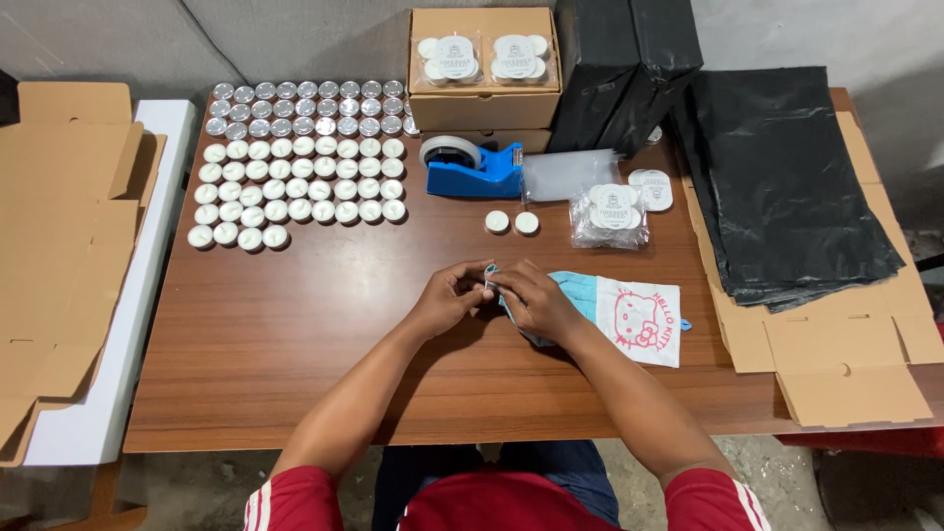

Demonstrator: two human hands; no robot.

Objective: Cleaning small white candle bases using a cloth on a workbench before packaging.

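together both hands pinch the blue cloth pouch.

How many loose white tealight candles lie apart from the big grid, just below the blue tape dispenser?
2: one tealight and a second tealight side by side on the table, below the tape dispenser. None seem hidden.

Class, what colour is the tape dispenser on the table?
Blue, seen in the head view: tape dispenser.
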